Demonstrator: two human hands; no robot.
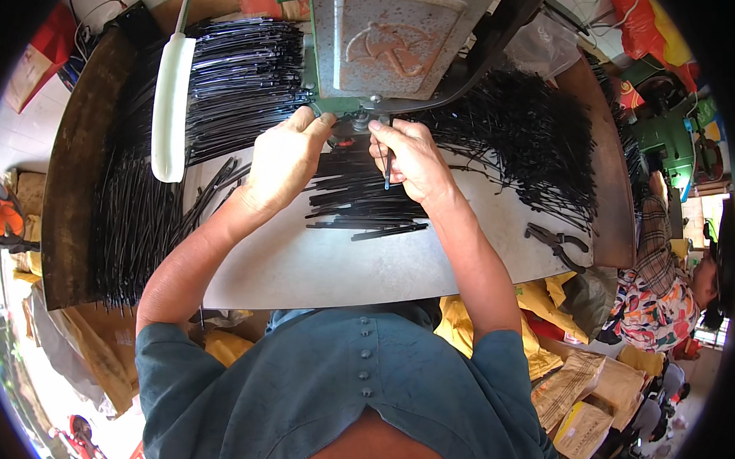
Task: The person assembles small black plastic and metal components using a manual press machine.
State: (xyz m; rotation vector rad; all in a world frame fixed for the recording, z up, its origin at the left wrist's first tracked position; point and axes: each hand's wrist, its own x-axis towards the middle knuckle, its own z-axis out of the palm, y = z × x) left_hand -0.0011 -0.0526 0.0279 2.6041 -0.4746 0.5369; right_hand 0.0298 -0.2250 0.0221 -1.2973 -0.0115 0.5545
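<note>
At the base of the green-and-grey bench press (394, 44), both my hands are raised close to its small metal working point (357, 121). My left hand (287, 155) is closed in a pinch, thumb and forefinger at the left of that point; what they hold is too small to make out. My right hand (414, 158) grips a thin black metal rod (387, 169), resembling an umbrella rib, which hangs down past the fingers. Below and between the hands, a loose pile of short black rods (360, 198) lies on the pale metal tabletop (326, 268).
Long black rods (243, 87) are stacked at the left, with a tangled heap of rods (524, 138) at the right. Pliers (556, 244) lie near the right edge. A white lamp (172, 109) hangs over the left stack. Another person (656, 308) sits at far right beside a green machine (666, 139).
</note>
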